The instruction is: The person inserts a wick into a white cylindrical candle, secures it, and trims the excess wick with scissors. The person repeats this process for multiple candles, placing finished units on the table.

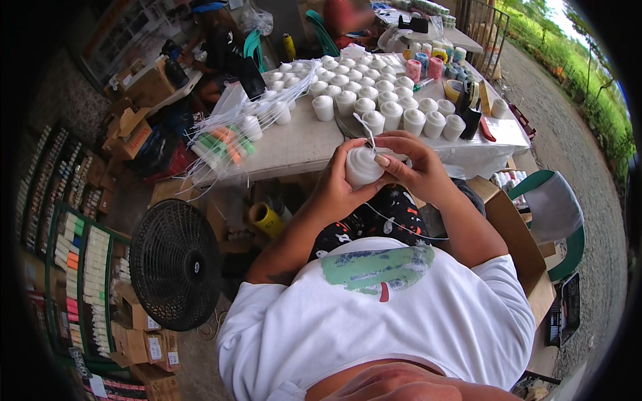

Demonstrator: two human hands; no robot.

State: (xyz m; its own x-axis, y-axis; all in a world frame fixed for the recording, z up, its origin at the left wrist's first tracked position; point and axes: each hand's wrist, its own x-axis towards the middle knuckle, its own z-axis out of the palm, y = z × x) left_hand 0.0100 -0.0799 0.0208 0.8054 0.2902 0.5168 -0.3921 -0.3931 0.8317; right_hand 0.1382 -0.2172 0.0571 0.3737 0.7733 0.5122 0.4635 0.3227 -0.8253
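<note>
Just off the pale, flat worktop's [294,148] near edge, the left hand [336,179] holds a white, rounded, ridge-topped piece [363,168]. The right hand [416,167] curls narrowly by its looped white cord [365,127]; whether pinching, I cannot tell. Similar white domed pieces [346,103] crowd the worktop.

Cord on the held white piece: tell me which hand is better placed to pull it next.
Probably the right hand: its fingers reach in at the cord above the white piece, while the left hand supports the piece's side.
</note>
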